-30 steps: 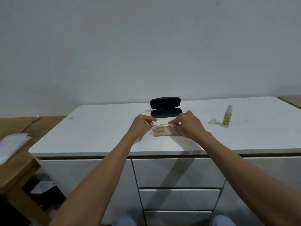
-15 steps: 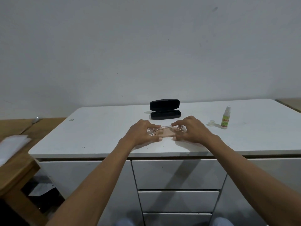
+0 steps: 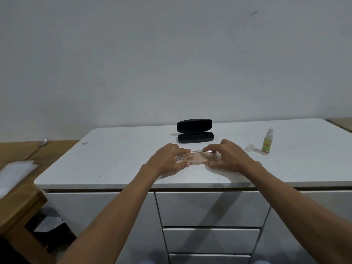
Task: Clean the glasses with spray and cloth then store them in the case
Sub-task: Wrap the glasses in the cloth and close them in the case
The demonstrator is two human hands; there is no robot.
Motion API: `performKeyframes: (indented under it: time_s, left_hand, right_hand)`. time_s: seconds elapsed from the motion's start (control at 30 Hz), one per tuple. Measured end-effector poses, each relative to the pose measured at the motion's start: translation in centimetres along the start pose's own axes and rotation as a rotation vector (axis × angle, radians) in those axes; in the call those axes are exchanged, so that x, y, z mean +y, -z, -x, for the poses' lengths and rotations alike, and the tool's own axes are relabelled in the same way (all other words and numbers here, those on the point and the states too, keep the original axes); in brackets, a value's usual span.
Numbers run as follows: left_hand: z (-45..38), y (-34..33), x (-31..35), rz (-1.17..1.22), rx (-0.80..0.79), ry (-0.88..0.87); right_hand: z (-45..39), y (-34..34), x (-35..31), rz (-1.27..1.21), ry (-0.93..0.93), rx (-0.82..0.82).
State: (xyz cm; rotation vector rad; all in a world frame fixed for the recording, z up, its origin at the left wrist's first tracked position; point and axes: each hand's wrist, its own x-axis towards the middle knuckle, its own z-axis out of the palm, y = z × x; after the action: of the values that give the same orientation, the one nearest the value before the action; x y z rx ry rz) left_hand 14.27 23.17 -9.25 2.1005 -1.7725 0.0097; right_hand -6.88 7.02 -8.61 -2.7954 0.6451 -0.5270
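Observation:
Clear-framed glasses (image 3: 197,156) are held low over the white cabinet top (image 3: 118,161), near its front edge. My left hand (image 3: 167,159) grips their left end and my right hand (image 3: 228,157) grips their right end. A pinkish cloth (image 3: 196,161) shows behind or under the lenses, between my hands. The black glasses case (image 3: 195,131) stands open just behind the hands, its lid raised. A small spray bottle (image 3: 267,141) with a green label stands to the right, its clear cap (image 3: 250,148) lying beside it.
White drawers (image 3: 211,208) sit under the top. A wooden table (image 3: 21,199) with a white sheet (image 3: 15,174) on it stands at the left. The wall rises right behind the cabinet.
Both hands have lowered the glasses toward the cabinet top and spread out to their two ends; the glasses now lie flatter and lower.

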Motion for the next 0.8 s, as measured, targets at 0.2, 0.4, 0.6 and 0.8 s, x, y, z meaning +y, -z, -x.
performKeyframes:
  time_s: [0.2, 0.4, 0.6, 0.8]
  left_hand:
    - [-2.4, 0.9, -1.1, 0.032, 0.055, 0.002]
    - [-6.8, 1.7, -2.6, 0.06, 0.125, 0.014]
    - [-10.1, 0.0, -3.6, 0.082, 0.181, 0.08]
    - [-10.5, -2.5, -3.7, 0.095, 0.25, 0.141]
  right_hand:
    - [-2.1, 0.0, 1.0, -0.007, 0.007, 0.052]
    - [-6.6, 0.8, 2.2, -0.004, 0.0, 0.107]
    - [-10.6, -0.1, 4.4, 0.014, 0.001, 0.125]
    - [-11.5, -1.3, 5.5, 0.021, 0.032, 0.142]
